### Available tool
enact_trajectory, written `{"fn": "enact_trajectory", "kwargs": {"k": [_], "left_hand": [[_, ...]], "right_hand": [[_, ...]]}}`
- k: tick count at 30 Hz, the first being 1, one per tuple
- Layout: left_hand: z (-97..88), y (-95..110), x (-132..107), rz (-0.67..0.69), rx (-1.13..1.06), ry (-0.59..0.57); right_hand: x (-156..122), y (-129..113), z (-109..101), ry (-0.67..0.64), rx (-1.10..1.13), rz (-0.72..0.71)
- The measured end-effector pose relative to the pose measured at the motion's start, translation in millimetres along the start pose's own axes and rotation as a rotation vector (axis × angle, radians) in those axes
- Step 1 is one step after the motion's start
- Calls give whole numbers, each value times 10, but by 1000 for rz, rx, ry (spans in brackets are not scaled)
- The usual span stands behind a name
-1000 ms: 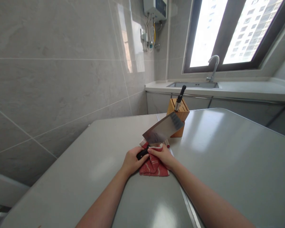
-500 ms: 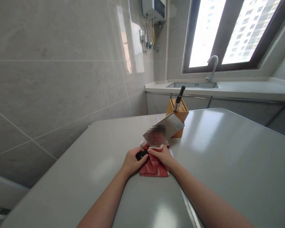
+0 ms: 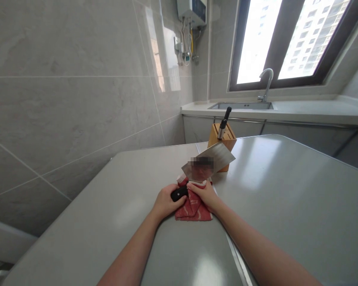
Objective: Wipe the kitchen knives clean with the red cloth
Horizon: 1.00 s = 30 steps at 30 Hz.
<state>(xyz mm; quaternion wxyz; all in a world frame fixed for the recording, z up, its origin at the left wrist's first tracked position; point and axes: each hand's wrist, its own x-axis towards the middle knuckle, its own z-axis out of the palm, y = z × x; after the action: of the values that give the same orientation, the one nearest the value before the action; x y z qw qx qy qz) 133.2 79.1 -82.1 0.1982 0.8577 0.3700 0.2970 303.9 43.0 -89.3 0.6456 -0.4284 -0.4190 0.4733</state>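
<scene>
My left hand [image 3: 165, 201] is closed around the black handle of a cleaver [image 3: 222, 155]. Its broad, shiny blade tilts up to the right, with a blurred reflection on it. My right hand [image 3: 207, 195] grips a red cloth [image 3: 193, 211] with pale edging, thumb on top, at the handle end of the blade. Part of the cloth hangs down to the table, and some of it shows behind the handle. The fingers under the cloth are hidden. Behind the blade stands a wooden knife block [image 3: 230, 140] with one black-handled tool [image 3: 224, 123] in it.
The pale table [image 3: 131, 246] has a seam running lengthwise under my right forearm. Beyond it is a counter [image 3: 310, 108] with a sink [image 3: 241, 106] and a faucet [image 3: 267, 81] below a window. A tiled wall [image 3: 77, 99] rises on the left.
The cleaver's blade has shifted slightly to the right and turned a little. Both hands keep their hold, nearly in the same place.
</scene>
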Motion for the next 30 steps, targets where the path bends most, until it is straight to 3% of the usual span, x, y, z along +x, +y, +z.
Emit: {"fn": "enact_trajectory", "kwargs": {"k": [5, 9, 24, 30], "left_hand": [[11, 7, -8, -27, -10, -36], [0, 37, -2, -35, -33, 9], [3, -71, 34, -146, -220, 156], [6, -69, 48, -123, -225, 115]], "right_hand": [[15, 16, -24, -45, -57, -24], [27, -10, -16, -33, -85, -47], [21, -77, -10, -215, -215, -90], [11, -97, -6, -233, -230, -49]]}}
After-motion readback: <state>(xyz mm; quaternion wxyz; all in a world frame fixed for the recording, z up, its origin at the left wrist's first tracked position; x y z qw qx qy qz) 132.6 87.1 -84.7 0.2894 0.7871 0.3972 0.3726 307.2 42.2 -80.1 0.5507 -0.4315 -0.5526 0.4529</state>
